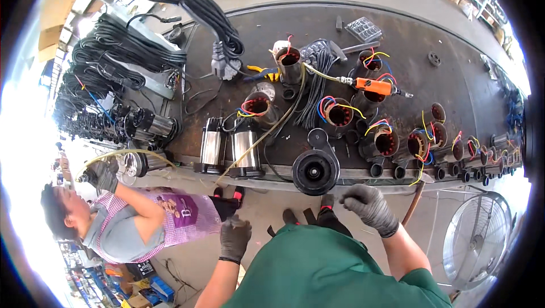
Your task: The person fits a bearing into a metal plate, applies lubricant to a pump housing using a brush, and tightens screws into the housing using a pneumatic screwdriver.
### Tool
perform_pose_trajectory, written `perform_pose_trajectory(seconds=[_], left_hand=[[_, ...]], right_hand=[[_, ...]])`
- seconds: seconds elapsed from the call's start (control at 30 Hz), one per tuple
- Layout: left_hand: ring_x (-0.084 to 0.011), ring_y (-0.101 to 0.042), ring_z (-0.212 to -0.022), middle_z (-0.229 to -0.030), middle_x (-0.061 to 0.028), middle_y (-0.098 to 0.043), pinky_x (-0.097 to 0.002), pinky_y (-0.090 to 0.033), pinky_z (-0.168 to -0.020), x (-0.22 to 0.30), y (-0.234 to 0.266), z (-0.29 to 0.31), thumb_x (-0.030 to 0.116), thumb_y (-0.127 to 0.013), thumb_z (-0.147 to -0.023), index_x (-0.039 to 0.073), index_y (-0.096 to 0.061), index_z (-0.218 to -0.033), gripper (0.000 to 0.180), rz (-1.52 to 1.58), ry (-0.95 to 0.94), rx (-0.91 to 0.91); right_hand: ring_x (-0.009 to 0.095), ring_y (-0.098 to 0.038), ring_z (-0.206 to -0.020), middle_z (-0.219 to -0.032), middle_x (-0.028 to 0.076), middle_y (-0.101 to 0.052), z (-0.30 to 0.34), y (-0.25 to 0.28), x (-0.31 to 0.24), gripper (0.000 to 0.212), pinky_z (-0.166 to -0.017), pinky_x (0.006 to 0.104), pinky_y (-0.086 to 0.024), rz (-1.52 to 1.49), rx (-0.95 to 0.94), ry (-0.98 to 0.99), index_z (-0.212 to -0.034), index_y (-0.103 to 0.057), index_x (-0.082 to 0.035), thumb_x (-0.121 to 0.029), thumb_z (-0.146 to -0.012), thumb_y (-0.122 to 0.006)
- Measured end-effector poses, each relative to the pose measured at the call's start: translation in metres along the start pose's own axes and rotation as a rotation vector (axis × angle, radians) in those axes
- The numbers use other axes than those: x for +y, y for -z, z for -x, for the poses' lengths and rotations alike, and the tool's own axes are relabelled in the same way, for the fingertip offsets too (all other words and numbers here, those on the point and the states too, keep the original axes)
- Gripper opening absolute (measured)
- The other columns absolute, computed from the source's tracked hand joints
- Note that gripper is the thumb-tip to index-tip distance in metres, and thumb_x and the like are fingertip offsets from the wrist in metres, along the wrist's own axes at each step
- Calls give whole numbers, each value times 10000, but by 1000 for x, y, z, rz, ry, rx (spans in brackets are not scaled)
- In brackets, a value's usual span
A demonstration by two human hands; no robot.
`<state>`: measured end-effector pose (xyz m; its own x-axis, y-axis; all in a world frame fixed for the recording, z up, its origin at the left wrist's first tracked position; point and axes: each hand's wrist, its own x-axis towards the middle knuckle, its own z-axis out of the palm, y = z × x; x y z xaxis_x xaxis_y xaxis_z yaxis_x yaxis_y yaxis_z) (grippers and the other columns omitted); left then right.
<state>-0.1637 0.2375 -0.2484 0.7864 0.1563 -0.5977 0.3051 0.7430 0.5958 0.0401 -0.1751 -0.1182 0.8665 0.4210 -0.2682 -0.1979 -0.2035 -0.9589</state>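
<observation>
The black round pump cover (315, 169) sits at the near edge of the dark workbench (454, 89). The right hand (369, 205), gloved in grey, hangs just right of and below the cover, fingers curled loosely and holding nothing. The left hand (234, 237), in a dark glove, is lower and well left of the cover, also empty and half closed. Wired motor cylinders (339, 114) stand behind the cover, with an orange power tool (373, 85) beyond them.
</observation>
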Motion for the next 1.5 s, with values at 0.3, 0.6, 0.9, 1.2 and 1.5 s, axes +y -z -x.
perform_pose_trajectory(seconds=[0.3, 0.6, 0.9, 1.2, 1.5], left_hand=[[-281, -652, -832, -857, -41, -652, -407, -550, -764, -63, 70, 17, 356, -759, -819, 184, -672, -930, 222, 364, 77, 463], [-250, -609, -708, -839, -74, -648, -336, -481, -618, -78, 69, -5, 542, -732, -791, 246, -576, -1095, 452, 137, 33, 499], [-270, -548, -527, -643, -50, -579, -393, -438, -484, -136, 168, -16, 518, -718, -806, 198, -573, -823, 351, 266, 186, 664], [-135, -253, -500, -587, 15, -272, -325, -203, -489, -137, 186, 31, 418, -678, -901, 210, -326, -631, 490, 249, 64, 707], [-144, -247, -490, -580, 7, -277, -327, -199, -481, -138, 203, 32, 396, -655, -919, 213, -320, -635, 476, 199, 43, 671]], right_hand=[[347, -658, -840, -899, 151, -649, -71, 6, -63, 201, -715, 459, -555, 732, -87, 684, -1008, -678, -49, -140, -828, -685], [318, -683, -718, -809, 176, -661, -119, -32, -64, 155, -566, 429, -539, 1438, -472, 823, -883, -671, -20, -131, -782, -634], [314, -713, -753, -830, 162, -690, -128, -40, -76, 158, -608, 423, -554, 1526, -603, 771, -858, -699, -17, -149, -795, -638], [322, -690, -900, -910, 131, -676, -130, -43, -77, 269, -736, 450, -567, 1455, -572, 612, -902, -727, -72, -314, -790, -693], [340, -686, -749, -765, 131, -671, -133, -44, -73, 253, -633, 461, -551, 1365, -504, 684, -814, -697, -81, -332, -806, -662]])
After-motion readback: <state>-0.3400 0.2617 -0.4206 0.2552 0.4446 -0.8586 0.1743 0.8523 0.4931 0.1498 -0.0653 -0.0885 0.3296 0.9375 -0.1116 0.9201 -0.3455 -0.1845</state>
